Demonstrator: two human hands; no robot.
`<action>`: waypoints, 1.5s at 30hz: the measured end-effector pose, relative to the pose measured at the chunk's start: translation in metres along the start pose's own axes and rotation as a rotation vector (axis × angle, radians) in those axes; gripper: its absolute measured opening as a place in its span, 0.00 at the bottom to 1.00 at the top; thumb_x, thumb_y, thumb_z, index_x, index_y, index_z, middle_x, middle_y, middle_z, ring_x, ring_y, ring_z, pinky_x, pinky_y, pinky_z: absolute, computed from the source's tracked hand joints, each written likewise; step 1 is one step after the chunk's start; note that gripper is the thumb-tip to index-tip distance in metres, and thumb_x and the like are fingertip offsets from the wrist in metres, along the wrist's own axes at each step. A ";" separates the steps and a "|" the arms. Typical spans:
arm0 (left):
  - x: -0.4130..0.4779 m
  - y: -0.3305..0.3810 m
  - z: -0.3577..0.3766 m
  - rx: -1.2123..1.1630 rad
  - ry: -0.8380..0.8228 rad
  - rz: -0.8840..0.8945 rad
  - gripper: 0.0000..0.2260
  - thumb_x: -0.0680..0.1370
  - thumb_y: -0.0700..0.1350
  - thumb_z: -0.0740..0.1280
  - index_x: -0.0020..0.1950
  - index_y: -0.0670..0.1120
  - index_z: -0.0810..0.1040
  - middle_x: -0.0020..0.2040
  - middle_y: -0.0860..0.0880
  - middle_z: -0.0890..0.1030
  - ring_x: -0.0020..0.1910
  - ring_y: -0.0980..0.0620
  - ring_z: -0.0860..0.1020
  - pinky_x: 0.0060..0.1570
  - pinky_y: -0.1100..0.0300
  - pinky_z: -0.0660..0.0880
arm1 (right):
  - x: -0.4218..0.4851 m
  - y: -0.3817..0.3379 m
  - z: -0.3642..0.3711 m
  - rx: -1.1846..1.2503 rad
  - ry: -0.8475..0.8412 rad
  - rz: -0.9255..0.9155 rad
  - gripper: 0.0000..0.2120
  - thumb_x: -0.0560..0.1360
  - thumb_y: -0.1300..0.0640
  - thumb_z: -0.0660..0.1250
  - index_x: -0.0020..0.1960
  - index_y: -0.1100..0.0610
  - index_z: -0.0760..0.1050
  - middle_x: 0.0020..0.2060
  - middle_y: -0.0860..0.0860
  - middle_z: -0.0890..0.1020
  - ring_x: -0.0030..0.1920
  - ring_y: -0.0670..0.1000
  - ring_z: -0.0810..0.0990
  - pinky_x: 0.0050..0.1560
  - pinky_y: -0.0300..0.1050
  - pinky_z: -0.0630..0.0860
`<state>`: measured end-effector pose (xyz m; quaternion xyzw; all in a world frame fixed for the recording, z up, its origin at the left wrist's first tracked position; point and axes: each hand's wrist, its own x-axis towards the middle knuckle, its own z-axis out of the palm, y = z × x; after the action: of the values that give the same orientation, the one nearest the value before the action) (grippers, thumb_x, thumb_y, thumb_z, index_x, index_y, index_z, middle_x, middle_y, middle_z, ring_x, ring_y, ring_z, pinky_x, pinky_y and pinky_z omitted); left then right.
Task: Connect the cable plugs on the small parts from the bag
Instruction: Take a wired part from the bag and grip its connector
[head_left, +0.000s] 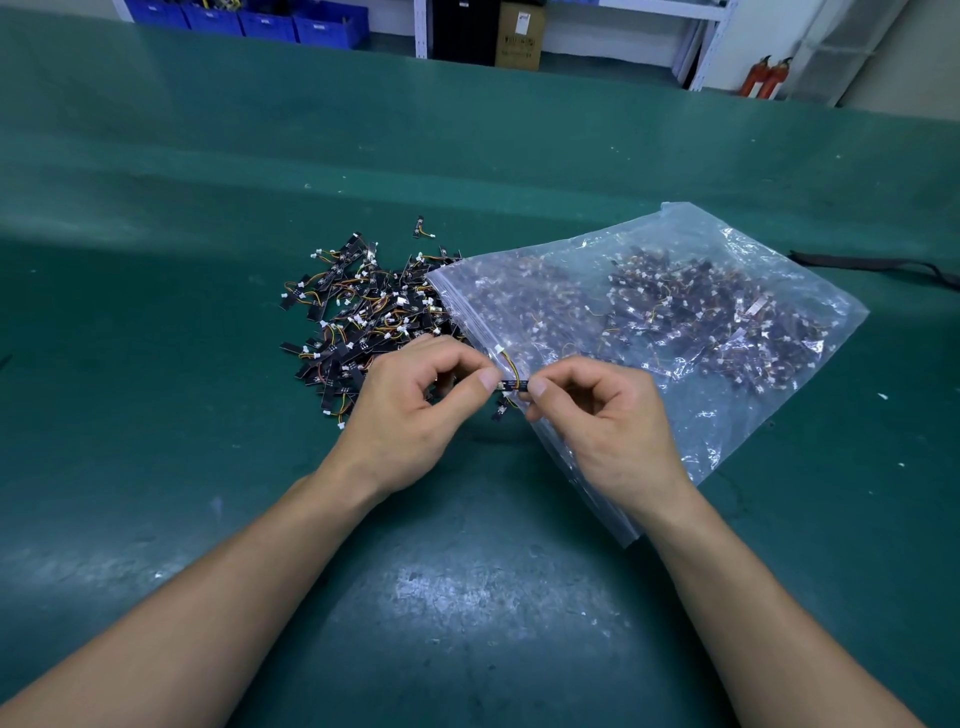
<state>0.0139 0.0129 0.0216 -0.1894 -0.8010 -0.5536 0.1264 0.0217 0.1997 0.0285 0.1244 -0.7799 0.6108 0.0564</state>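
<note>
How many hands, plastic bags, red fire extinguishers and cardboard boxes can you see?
Hands: 2, left hand and right hand, pinching a small part
Plastic bag: 1
Fire extinguishers: 2
Cardboard box: 1
Total: 6

I read this as electronics assembly workshop, factory-floor type. Long bench under green mat (467, 156), scuffed, worn shiny near me. Bulk stock: heap of small parts (358, 306), black strips with wired white plugs, spilled mid-bench. Clear zip bag (727, 405) right of heap holds many more. Far left: row of blue bins (270, 21). Far centre: cardboard box (519, 36) among white metal shelving (711, 47). Far right: two red fire extinguishers (766, 78) by wall.
</note>
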 end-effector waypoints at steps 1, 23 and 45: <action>0.000 0.000 0.000 0.004 -0.004 0.003 0.07 0.77 0.52 0.66 0.42 0.52 0.81 0.38 0.53 0.80 0.40 0.50 0.76 0.43 0.60 0.70 | 0.000 0.000 0.000 -0.008 0.001 -0.003 0.08 0.76 0.56 0.68 0.38 0.54 0.82 0.31 0.48 0.83 0.29 0.42 0.70 0.32 0.34 0.66; 0.002 -0.005 0.002 0.115 0.060 0.227 0.03 0.75 0.40 0.74 0.48 0.47 0.84 0.41 0.51 0.82 0.41 0.48 0.77 0.40 0.55 0.73 | 0.002 0.000 -0.002 0.142 -0.010 0.071 0.12 0.76 0.55 0.67 0.37 0.59 0.82 0.28 0.47 0.82 0.26 0.40 0.75 0.33 0.28 0.68; -0.001 -0.003 0.001 0.146 0.047 0.209 0.03 0.76 0.43 0.71 0.43 0.47 0.82 0.39 0.53 0.81 0.40 0.48 0.75 0.43 0.54 0.72 | -0.003 0.003 -0.002 -0.142 0.073 -0.143 0.06 0.73 0.55 0.75 0.41 0.45 0.83 0.34 0.40 0.84 0.30 0.46 0.76 0.34 0.37 0.71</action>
<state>0.0137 0.0126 0.0187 -0.2491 -0.8119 -0.4819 0.2155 0.0237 0.2023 0.0255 0.1533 -0.8077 0.5526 0.1369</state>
